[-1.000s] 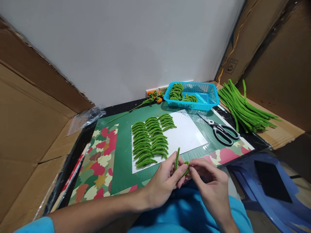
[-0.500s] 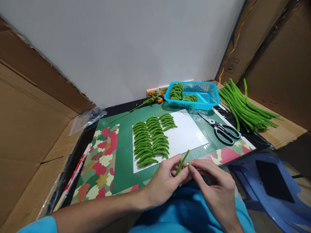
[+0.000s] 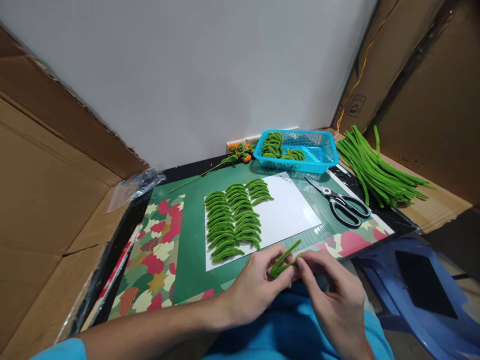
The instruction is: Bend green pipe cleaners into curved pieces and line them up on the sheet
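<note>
Between my hands, above my lap at the table's front edge, is a green pipe cleaner bent back on itself in a narrow V. My left hand grips it near the fold with thumb and fingers. My right hand pinches one end of it between thumb and fingertip; the other end sticks up free. Beyond my left hand, a white sheet carries columns of curved green pipe-cleaner leaves. Parts of the held piece are hidden by my fingers.
A blue basket holding more green leaves stands at the back. Scissors lie right of the sheet, near a bundle of long green pipe cleaners. A stem with orange flowers lies at the back. A blue plastic stool stands at right.
The pipe cleaner's folded shape now shows more fully, with its free end leaning further right. My right hand has shifted slightly right, drawing one end outward. The view has tilted slightly.
</note>
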`<state>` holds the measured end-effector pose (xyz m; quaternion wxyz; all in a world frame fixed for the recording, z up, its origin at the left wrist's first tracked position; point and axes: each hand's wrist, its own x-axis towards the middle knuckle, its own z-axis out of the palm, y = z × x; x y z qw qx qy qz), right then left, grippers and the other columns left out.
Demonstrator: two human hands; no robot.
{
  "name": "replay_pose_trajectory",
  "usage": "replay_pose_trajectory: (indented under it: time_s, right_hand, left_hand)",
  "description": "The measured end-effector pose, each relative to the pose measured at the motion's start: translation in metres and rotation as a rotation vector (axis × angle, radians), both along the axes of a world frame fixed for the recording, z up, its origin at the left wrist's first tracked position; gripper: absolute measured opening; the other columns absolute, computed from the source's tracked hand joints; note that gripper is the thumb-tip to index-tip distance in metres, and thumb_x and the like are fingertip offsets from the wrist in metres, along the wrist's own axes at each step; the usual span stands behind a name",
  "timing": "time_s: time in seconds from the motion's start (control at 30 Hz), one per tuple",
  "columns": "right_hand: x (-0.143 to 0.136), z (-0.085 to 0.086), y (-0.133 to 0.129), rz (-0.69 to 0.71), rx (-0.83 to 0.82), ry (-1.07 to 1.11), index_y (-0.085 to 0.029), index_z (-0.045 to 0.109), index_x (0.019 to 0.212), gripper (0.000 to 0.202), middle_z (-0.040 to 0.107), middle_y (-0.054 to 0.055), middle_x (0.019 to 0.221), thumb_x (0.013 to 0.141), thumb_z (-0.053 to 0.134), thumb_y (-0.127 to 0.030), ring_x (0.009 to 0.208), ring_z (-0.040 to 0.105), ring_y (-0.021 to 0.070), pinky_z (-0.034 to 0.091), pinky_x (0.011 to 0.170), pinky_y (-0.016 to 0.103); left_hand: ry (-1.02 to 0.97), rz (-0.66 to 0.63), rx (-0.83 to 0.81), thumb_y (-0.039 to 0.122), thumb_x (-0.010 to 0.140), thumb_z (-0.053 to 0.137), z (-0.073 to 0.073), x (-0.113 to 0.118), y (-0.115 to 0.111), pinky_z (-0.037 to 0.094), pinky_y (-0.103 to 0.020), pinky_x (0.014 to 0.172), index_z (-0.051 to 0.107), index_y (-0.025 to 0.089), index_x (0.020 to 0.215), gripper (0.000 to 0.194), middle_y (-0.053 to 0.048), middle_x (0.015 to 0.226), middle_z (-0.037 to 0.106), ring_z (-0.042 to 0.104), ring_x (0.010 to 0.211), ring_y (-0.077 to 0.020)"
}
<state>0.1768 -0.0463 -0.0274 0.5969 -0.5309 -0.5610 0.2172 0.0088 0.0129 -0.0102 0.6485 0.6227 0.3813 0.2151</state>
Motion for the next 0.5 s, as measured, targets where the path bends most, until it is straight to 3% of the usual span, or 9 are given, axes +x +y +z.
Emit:
replay_pose_trajectory:
  time_s: [0.17, 0.27, 0.33, 0.43, 0.5]
  right_hand:
    - [0.002, -0.002, 0.001, -0.015, -0.043, 0.133, -0.025, 0.079, 0.106, 0.011, 0.084, 0.001, 0.089, 0.098, 0.076, -0.018, 0.076, 0.083, 0.0175, 0.069, 0.070, 0.021]
    - [0.004, -0.006, 0.002, 0.026, -0.116, 0.337, -0.027, 0.079, 0.115, 0.020, 0.084, 0.001, 0.085, 0.097, 0.079, -0.021, 0.068, 0.082, 0.0177, 0.069, 0.063, 0.021]
    - [0.005, -0.007, 0.003, 0.079, -0.151, 0.418, -0.026, 0.080, 0.110, 0.014, 0.083, 0.001, 0.082, 0.097, 0.080, -0.024, 0.063, 0.080, 0.0172, 0.068, 0.059, 0.022]
    - [0.008, -0.005, 0.004, 0.110, -0.128, 0.357, -0.024, 0.081, 0.099, 0.004, 0.083, 0.004, 0.087, 0.098, 0.078, -0.022, 0.069, 0.080, 0.0179, 0.068, 0.063, 0.023]
    - [0.011, -0.004, 0.004, 0.128, -0.082, 0.223, -0.025, 0.081, 0.100, 0.010, 0.082, 0.005, 0.092, 0.100, 0.074, -0.019, 0.080, 0.080, 0.0197, 0.068, 0.070, 0.025]
  left_hand:
    - [0.057, -0.079, 0.027, 0.044, 0.108, 0.063, 0.004, -0.003, 0.002, 0.039, -0.024, 0.066, 0.059, 0.018, 0.097, 0.029, 0.004, 0.081, 0.055, 0.049, 0.073, -0.0120]
    - [0.049, -0.129, 0.014, 0.044, 0.109, 0.061, 0.009, -0.003, 0.003, 0.039, -0.023, 0.063, 0.057, 0.019, 0.097, 0.029, 0.004, 0.080, 0.057, 0.049, 0.068, -0.0100]
    - [0.028, -0.146, -0.017, 0.045, 0.110, 0.061, 0.010, -0.003, 0.003, 0.038, -0.022, 0.059, 0.056, 0.020, 0.099, 0.028, 0.005, 0.079, 0.057, 0.048, 0.062, -0.0084]
    - [-0.002, -0.143, -0.100, 0.048, 0.109, 0.062, 0.009, -0.004, 0.002, 0.034, -0.022, 0.051, 0.054, 0.021, 0.103, 0.029, 0.006, 0.079, 0.056, 0.043, 0.054, -0.0066]
    - [-0.009, -0.129, -0.131, 0.050, 0.109, 0.061, 0.008, -0.004, 0.002, 0.032, -0.022, 0.049, 0.055, 0.020, 0.102, 0.031, 0.006, 0.079, 0.055, 0.042, 0.053, -0.0060]
